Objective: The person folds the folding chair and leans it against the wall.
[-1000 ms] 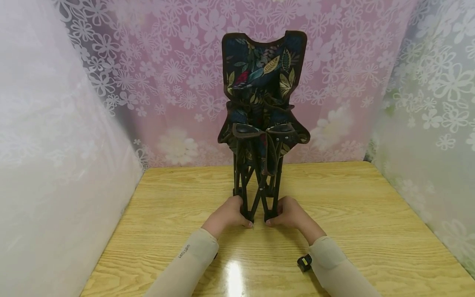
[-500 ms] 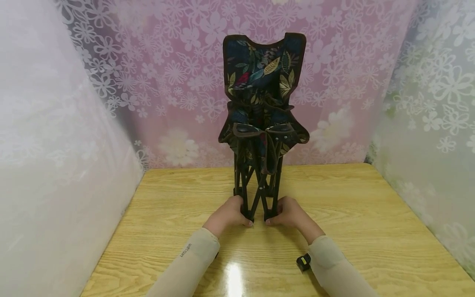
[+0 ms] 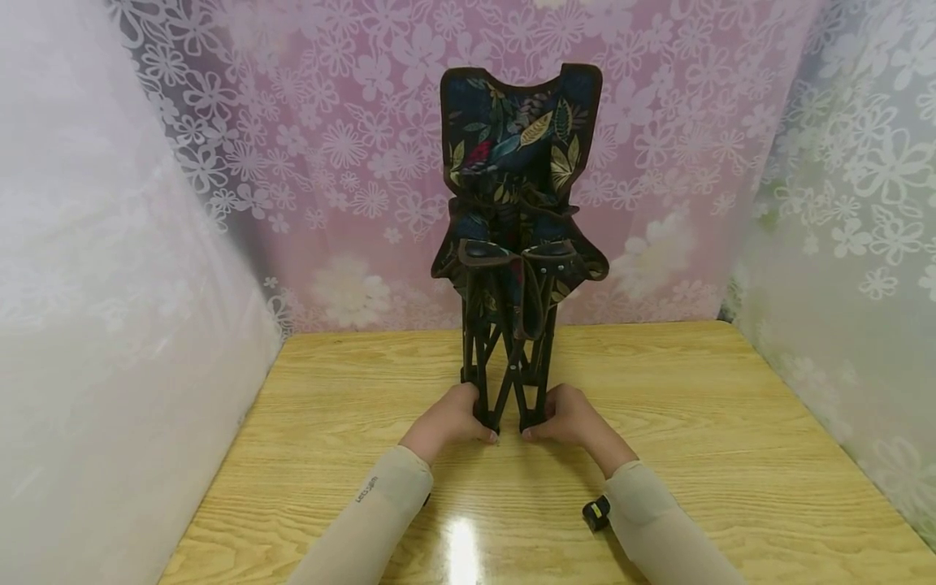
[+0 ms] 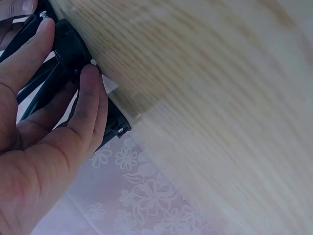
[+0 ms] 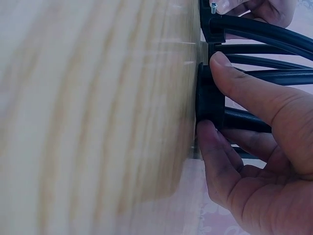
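A folding chair point(image 3: 512, 203) with dark leaf-print fabric and black crossed tube legs stands upright, mostly folded, in the middle of the head view. My left hand point(image 3: 452, 414) grips the foot of its front left leg, thumb at the front. In the left wrist view, thumb and fingers pinch that black plastic foot point(image 4: 71, 46) from both sides. My right hand point(image 3: 574, 418) holds the front right foot the same way. The right wrist view shows thumb and fingertips around the black foot point(image 5: 209, 98), right at the tabletop. The two held feet are a small gap apart.
The wood-grain table point(image 3: 351, 390) carries the chair near its back half. A pink flowered curtain point(image 3: 351, 162) hangs close behind, with pale sheets point(image 3: 132, 284) at both sides. A small black object with a yellow label point(image 3: 595, 513) sits by the right sleeve.
Both hands keep their grip on the front feet. The chair and hands stand almost as before, with only a very slight shift in the head view.
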